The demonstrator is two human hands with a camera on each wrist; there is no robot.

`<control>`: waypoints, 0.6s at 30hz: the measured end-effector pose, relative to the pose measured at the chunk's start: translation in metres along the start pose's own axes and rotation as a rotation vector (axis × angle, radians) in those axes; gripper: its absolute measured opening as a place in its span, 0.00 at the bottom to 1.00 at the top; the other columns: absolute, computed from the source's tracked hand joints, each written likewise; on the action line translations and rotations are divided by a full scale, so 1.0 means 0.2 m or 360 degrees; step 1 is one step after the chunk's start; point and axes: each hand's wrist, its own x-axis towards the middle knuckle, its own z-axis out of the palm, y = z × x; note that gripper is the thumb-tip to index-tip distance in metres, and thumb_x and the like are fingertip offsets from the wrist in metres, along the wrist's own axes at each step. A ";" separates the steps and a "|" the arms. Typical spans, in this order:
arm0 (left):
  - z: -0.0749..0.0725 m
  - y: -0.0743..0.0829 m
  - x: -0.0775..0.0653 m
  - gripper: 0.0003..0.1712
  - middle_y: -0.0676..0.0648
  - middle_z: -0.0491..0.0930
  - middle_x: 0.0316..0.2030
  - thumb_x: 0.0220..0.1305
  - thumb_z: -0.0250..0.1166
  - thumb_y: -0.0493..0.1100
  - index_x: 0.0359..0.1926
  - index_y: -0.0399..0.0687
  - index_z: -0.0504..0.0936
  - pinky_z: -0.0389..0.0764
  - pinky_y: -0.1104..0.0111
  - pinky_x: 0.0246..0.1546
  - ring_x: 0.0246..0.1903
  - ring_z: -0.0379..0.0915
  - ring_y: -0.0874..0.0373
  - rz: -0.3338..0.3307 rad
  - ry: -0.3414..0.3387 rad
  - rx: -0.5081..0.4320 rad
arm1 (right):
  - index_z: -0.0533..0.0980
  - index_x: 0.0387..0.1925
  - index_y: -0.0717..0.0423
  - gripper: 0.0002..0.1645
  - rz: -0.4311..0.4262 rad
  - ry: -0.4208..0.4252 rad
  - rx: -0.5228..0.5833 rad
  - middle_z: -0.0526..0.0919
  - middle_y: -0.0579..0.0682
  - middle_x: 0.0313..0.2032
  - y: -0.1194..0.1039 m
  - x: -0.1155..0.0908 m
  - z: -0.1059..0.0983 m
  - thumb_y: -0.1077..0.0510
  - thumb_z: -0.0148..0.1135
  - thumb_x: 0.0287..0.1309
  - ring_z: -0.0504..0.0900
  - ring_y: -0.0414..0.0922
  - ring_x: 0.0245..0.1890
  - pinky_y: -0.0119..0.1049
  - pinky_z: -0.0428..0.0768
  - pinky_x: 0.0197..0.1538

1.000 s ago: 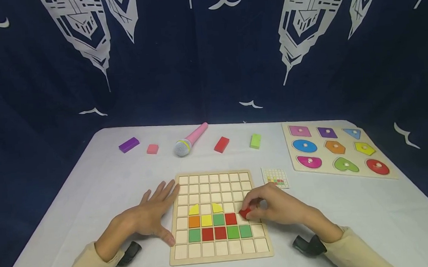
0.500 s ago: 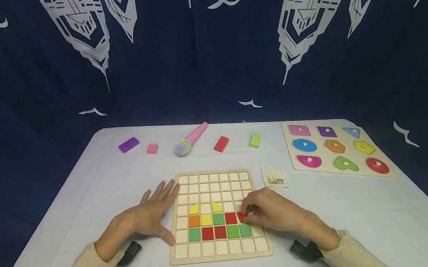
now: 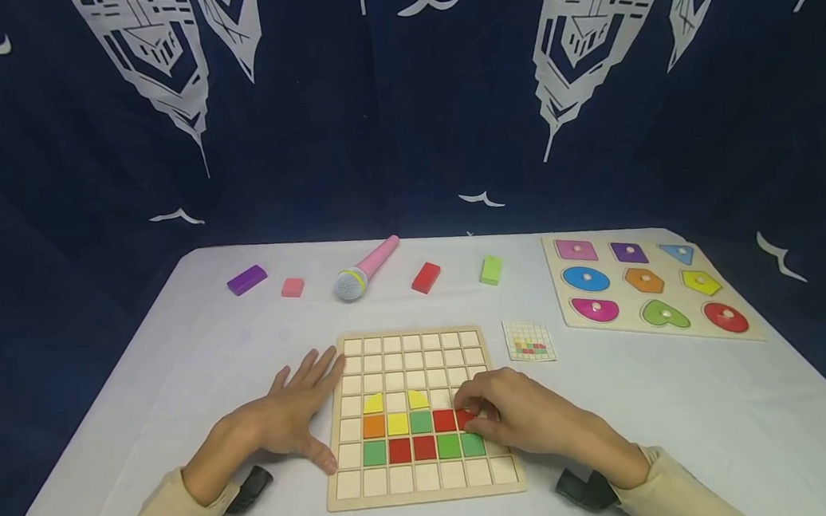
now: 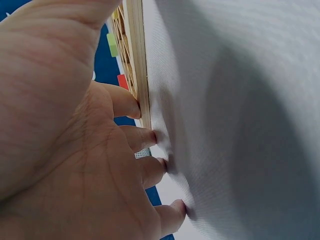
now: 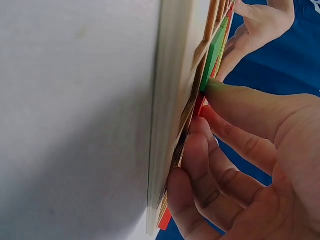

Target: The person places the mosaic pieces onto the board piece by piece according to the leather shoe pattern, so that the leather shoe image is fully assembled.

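A wooden grid board [image 3: 427,498] lies on the white table, with green, red, yellow and orange tiles in two of its lower rows. Two yellow quarter-round tiles [image 3: 373,405] sit in the row above them. My left hand [image 3: 287,411] is spread along the board's left edge, thumb and fingertips against its side. At the board's right part, my right hand [image 3: 524,410] pinches a red tile [image 3: 464,419] low in its cell, beside another red tile [image 3: 443,420]. In the right wrist view the thumb also lies close to a green tile [image 5: 214,52]. The fingers partly hide the pinched tile.
A small pattern card [image 3: 530,340] lies right of the board. Behind stand a purple block [image 3: 247,280], a pink block [image 3: 293,287], a toy microphone [image 3: 367,269], a red block [image 3: 426,278] and a green block [image 3: 491,270]. A shape puzzle [image 3: 630,331] lies at the back right.
My right hand has lowered the red tile from a tilted hold above the board into the cell right of the other red tile. The left hand stays put.
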 end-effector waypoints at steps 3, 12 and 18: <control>0.00 0.00 0.00 0.83 0.35 0.33 0.80 0.31 0.81 0.64 0.79 0.38 0.42 0.32 0.35 0.73 0.78 0.25 0.35 -0.0004 0.0000 0.0001 | 0.83 0.42 0.48 0.09 -0.0016 0.0006 0.0031 0.77 0.34 0.29 0.00 0.00 0.00 0.60 0.70 0.58 0.74 0.34 0.28 0.25 0.75 0.31; 0.00 -0.02 -0.02 0.83 0.36 0.33 0.80 0.32 0.81 0.65 0.79 0.39 0.41 0.31 0.34 0.73 0.78 0.23 0.35 -0.0004 0.0000 -0.0026 | 0.82 0.38 0.49 0.07 -0.0019 -0.0004 0.0123 0.79 0.35 0.29 0.00 0.02 0.00 0.64 0.68 0.59 0.74 0.32 0.30 0.25 0.77 0.34; 0.00 -0.03 -0.01 0.83 0.36 0.33 0.80 0.31 0.81 0.65 0.80 0.40 0.41 0.32 0.35 0.73 0.78 0.23 0.36 -0.0014 -0.0002 -0.0028 | 0.80 0.37 0.47 0.06 0.0071 0.0021 0.0055 0.75 0.36 0.29 -0.01 0.02 0.01 0.60 0.69 0.60 0.72 0.35 0.32 0.27 0.75 0.35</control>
